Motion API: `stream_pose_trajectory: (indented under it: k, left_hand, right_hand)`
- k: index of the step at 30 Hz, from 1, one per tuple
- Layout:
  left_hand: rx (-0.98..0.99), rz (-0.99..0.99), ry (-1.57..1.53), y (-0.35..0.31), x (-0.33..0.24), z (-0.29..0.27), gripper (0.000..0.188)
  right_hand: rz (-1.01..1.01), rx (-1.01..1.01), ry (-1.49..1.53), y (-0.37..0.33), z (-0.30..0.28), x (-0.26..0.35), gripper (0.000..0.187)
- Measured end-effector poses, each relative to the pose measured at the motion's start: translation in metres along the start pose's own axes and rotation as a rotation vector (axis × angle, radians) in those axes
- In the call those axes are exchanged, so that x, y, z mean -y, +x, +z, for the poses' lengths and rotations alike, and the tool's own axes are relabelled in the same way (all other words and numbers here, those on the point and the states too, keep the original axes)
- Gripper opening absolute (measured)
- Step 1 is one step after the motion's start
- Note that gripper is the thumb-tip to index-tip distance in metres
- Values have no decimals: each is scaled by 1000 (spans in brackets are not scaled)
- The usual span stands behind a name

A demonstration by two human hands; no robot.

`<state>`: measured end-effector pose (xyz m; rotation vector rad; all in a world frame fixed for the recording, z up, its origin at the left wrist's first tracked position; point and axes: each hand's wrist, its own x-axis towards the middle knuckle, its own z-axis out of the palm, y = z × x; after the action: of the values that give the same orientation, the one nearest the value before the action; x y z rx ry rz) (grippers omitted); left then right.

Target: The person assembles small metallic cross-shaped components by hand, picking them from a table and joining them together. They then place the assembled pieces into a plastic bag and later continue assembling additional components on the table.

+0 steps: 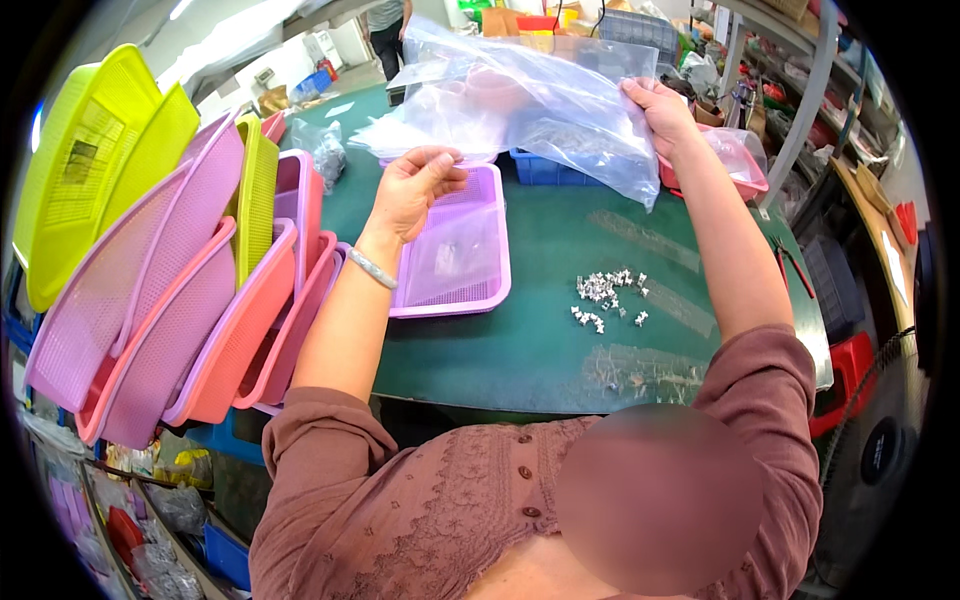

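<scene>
My right hand (660, 118) is raised over the far side of the table, its fingers closed on the edge of a large clear plastic bag (560, 95). The bag hangs loosely across the far middle. My left hand (412, 190) hovers over the far left part of a purple plastic basket (502, 240), thumb and fingers pinched together. Whatever may be between those fingertips cannot be made out. Inside the basket lies a sheet of clear plastic (455, 255). To the right, several small white-and-metal parts (605, 290) are scattered on the green tabletop (520, 360).
Leaning purple, coral and yellow-green baskets (190, 300) crowd the left side. Behind the hanging bag sit a blue bin (545, 168) and a red basket (745, 185). Red-handled pliers (790, 268) lie near the right edge. A person (388, 40) stands far back.
</scene>
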<state>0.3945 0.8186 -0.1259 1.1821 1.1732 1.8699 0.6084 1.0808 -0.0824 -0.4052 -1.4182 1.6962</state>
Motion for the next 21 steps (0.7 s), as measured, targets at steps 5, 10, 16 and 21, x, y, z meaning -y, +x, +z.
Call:
stream_pose_trajectory:
  k: [5,10,16,21]
  left_hand:
    - [-103,101,67,1,-7,-11,14]
    - [184,-78,43,-7,-11,-18,38]
    - [203,-219,-139,18,-31,-3,86]
    - [20,-249,-141,30,-27,7,83]
  right_hand:
    - [-261,-116,-309,4,-7,-1,11]
    - [-283,-110,-157,1,-8,-6,14]
    - [-305,27,-89,-1,-21,-14,16]
    - [-307,63,-100,-17,-6,1,17]
